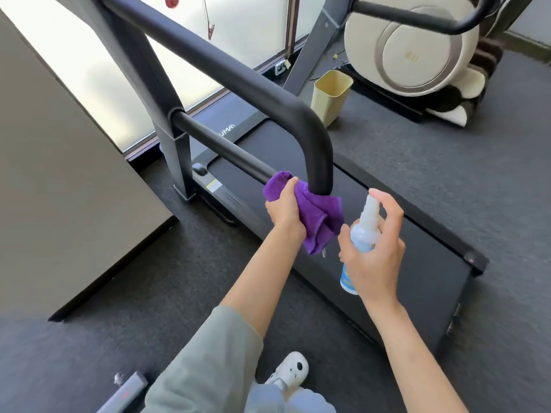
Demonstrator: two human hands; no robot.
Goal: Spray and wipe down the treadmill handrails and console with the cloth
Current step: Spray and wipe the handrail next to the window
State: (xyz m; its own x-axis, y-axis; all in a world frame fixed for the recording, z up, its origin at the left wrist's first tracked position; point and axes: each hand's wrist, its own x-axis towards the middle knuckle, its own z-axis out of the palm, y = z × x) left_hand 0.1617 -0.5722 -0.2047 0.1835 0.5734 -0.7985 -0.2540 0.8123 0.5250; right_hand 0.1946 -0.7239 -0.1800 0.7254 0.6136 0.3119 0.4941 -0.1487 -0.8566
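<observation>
1. The left hand (284, 208) is curled round a bunched purple cloth (313, 216), fingers closed over the top of it, pressing it against the lower handrail (220, 144) right where that bar meets the big curved one.
2. The cloth wraps the end of the lower handrail; its loose folds hang down on the side away from the wrist, toward the other hand.
3. The right hand (377, 251) grips a small spray bottle (362, 239) — fingers and thumb wrapped round its pale blue body, the forefinger raised and arched over the white nozzle top. The bottle stands roughly upright, just beside the hanging cloth, not touching the rail.
4. The upper handrail (238, 73), thick and black, runs from the far top corner down past the lower handrail and bends sharply to end just above the cloth.
5. Beneath the handrail lies the treadmill belt (387, 248), dark and flat, on grey carpet.
6. Beyond the handrail's bend stands a yellowish bin (329, 95), and farther off a cream-coloured round machine (417, 52).
7. On the near side of the handrail — a grey-green sleeve (214, 359) and a white shoe (290, 371) on the carpet.
</observation>
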